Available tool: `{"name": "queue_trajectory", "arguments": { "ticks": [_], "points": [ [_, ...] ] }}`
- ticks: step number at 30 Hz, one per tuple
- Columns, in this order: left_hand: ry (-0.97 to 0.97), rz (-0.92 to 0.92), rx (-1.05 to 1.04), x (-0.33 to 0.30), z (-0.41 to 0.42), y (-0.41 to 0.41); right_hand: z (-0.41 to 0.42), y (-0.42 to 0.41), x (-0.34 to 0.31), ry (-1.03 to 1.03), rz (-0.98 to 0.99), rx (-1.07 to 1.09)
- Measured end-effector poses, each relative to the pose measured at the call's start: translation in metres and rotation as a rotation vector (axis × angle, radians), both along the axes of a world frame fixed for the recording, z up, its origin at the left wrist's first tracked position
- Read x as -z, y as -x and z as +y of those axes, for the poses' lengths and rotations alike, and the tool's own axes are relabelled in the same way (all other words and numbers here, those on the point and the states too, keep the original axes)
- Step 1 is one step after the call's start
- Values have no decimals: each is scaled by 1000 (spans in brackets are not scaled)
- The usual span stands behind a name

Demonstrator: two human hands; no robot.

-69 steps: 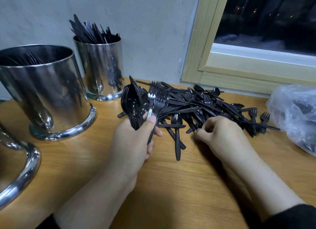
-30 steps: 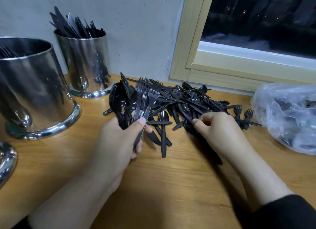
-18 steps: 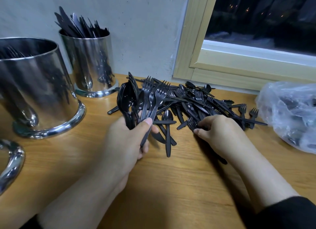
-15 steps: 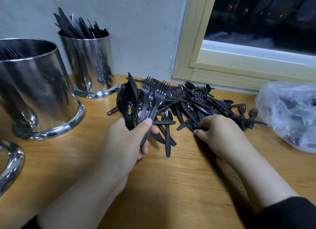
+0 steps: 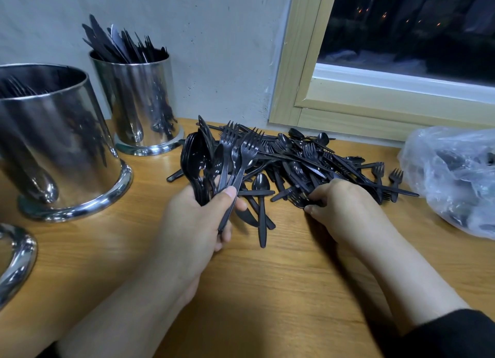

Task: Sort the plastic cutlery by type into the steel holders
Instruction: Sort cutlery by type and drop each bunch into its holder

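A heap of black plastic cutlery [image 5: 308, 162] lies on the wooden table [image 5: 267, 290] below the window. My left hand [image 5: 195, 224] grips a bundle of black spoons and forks [image 5: 217, 159], heads fanned upward. My right hand [image 5: 345, 210] sits at the heap's near edge and pinches a black fork [image 5: 298, 198] between thumb and fingers. A steel holder [image 5: 139, 103] by the wall holds knives. A larger steel holder [image 5: 51, 143] at the left holds forks. The rim of a third steel holder [image 5: 18, 258] shows at the left edge.
A clear plastic bag [image 5: 455, 178] with more black cutlery lies at the right edge. A loose spoon [image 5: 261, 210] and knife lie between my hands. The wall and a wooden window frame [image 5: 348, 111] close off the back.
My right hand has shifted slightly within the near edge of the heap and now pinches a fork there. My left hand keeps the same bundle, barely moved.
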State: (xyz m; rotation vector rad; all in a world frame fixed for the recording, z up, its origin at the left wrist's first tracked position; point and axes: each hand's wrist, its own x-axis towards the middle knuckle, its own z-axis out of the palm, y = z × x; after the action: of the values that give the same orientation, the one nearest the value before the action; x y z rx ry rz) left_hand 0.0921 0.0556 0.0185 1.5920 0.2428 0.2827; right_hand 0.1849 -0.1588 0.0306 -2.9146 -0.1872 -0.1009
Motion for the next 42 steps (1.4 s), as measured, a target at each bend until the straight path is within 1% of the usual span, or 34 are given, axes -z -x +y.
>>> {"name": "queue_trajectory", "arguments": {
  "ticks": [11, 17, 22, 26, 30, 36, 39, 41, 42],
  "points": [
    [-5, -4, -5, -1, 0, -2, 4, 4, -6, 37, 35, -98],
    [9, 8, -20, -4, -1, -1, 4, 10, -16, -43, 123, -153],
    [21, 9, -19, -5, -1, 1, 1, 10, -19, -41, 181, -144],
    [21, 5, -18, -5, -1, 1, 2, 9, -15, -95, 220, -136],
    [28, -4, -16, -6, -2, 1, 2, 9, -16, -152, 300, -126],
    [17, 11, -12, -2, -1, -1, 14, 13, -14, -132, 271, -159],
    [22, 12, -15, -3, -1, 0, 12, 14, -14, -212, 194, -176],
    [34, 12, -14, -4, -2, 1, 11, 16, -16, -347, 121, -187],
    [31, 13, -13, -5, -2, 1, 12, 18, -18, -448, 103, -191]
  ]
}}
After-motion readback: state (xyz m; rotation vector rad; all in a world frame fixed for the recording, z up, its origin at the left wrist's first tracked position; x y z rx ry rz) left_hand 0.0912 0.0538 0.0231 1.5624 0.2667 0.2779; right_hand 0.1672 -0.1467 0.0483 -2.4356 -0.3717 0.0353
